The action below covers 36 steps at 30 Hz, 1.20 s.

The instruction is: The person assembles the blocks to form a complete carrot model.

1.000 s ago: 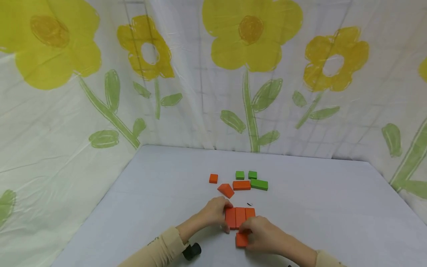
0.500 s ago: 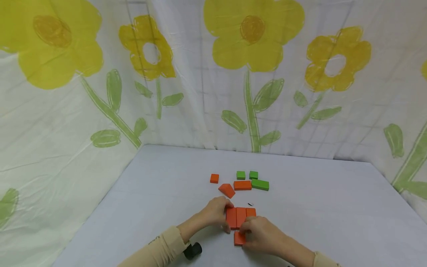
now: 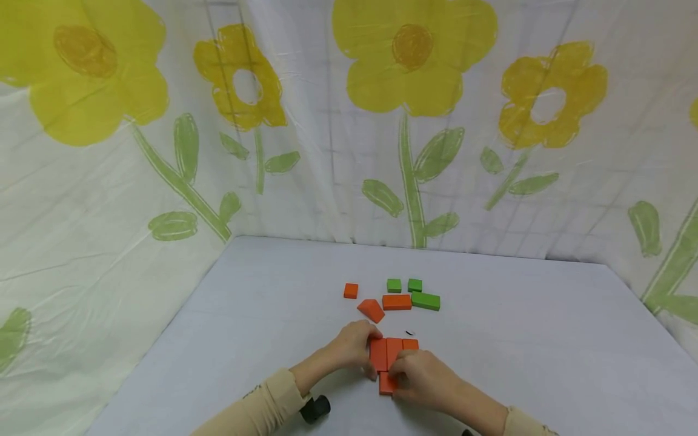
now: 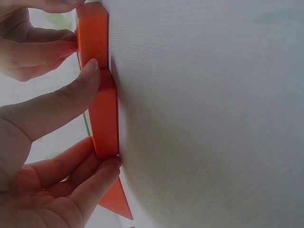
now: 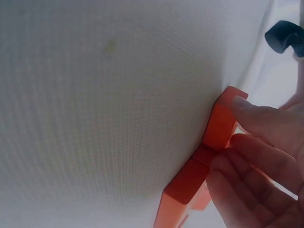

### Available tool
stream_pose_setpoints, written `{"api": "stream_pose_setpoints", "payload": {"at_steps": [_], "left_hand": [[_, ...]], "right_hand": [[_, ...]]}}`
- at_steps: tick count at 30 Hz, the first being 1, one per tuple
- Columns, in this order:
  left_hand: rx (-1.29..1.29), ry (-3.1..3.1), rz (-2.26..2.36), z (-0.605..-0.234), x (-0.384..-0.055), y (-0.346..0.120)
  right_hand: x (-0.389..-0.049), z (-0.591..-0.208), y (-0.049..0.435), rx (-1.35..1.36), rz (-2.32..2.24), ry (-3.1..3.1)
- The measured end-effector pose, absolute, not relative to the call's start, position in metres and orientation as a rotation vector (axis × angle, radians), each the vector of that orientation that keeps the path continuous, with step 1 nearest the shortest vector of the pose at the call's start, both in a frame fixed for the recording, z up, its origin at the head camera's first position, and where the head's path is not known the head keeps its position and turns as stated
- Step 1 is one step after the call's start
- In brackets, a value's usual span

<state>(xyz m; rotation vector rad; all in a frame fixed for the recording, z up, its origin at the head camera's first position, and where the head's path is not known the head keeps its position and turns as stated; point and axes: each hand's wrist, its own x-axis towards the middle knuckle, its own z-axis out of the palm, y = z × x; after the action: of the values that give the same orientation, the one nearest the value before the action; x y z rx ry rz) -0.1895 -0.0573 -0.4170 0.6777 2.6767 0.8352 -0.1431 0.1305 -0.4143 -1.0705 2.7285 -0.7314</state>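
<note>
My left hand [image 3: 354, 350] grips a long orange-red wooden block [image 3: 378, 355] at its two ends, thumb at the near end and fingertips at the far end. Beside it on the right lie a second block [image 3: 394, 350] and a third block [image 3: 410, 344], partly hidden by my right hand. With thumb and fingers my right hand [image 3: 428, 379] pinches a smaller red block [image 3: 386, 383] just in front of the row. In the left wrist view, that small block [image 4: 92, 35] meets the end of the long block [image 4: 105, 116], right by my left thumb.
Farther back lie an orange wedge [image 3: 371, 310], an orange bar [image 3: 397, 302], a small orange block [image 3: 351, 291], a green bar [image 3: 425, 301] and two small green blocks [image 3: 394, 285]. A black object [image 3: 315, 409] shows at my left sleeve. A flowered curtain [image 3: 305, 200] backs the white table [image 3: 518, 339].
My right hand has slid the small red block left and away from me, up to the near end of the row. My left hand has stayed at the long block.
</note>
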Motion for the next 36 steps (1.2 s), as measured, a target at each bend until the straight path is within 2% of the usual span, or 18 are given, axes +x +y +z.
{"api": "stream_pose_setpoints", "payload": {"at_steps": [16,22,28,36], "left_hand": [[0.668,2.682,0.82,-0.417,-0.19,-0.057],[0.671,2.672,0.845,-0.417,-0.192,-0.058],[0.678,2.681,0.832,-0.416,-0.192,-0.059],[0.767,2.723,0.852,-0.417,-0.19,-0.057]], "right_hand": [[-0.151,-0.409,0.13,-1.069,-0.756,2.692],[-0.19,-0.391,0.124,-0.944,-0.9,2.735],[-0.239,-0.39,0.092,-0.772,-0.884,2.825],[-0.278,-0.405,0.064,-0.928,-0.527,2.757]]}}
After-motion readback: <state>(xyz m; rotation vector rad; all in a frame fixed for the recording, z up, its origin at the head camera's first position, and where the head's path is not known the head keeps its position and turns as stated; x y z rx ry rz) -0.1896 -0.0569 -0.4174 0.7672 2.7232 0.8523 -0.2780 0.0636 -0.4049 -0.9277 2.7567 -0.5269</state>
